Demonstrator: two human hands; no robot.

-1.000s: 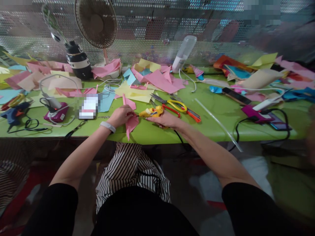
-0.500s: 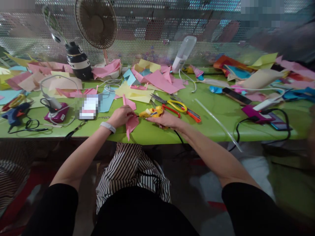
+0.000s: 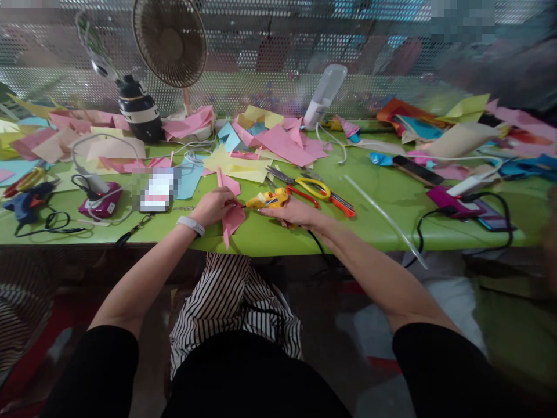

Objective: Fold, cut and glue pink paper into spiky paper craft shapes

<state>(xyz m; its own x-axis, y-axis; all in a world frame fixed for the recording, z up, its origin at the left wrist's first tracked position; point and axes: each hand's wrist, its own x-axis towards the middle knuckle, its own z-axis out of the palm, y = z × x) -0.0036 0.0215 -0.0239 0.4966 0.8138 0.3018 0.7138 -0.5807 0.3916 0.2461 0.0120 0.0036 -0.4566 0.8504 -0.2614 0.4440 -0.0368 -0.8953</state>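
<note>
My left hand [image 3: 215, 207] is closed on a folded pink paper piece [image 3: 232, 219] at the near edge of the green table [image 3: 383, 220]. A white band is on that wrist. My right hand [image 3: 292, 213] grips a yellow glue gun [image 3: 267, 200], whose nozzle points left and meets the pink paper by my left fingers. Its black cord drops over the table edge.
Yellow-handled scissors [image 3: 311, 187] and a red cutter [image 3: 342, 203] lie just behind my right hand. Loose pink, yellow and blue paper sheets [image 3: 278, 142] cover the back. A fan [image 3: 169, 40], a bottle [image 3: 139, 110], a blue glue gun [image 3: 26, 200], phones and cables [image 3: 461, 203] sit around.
</note>
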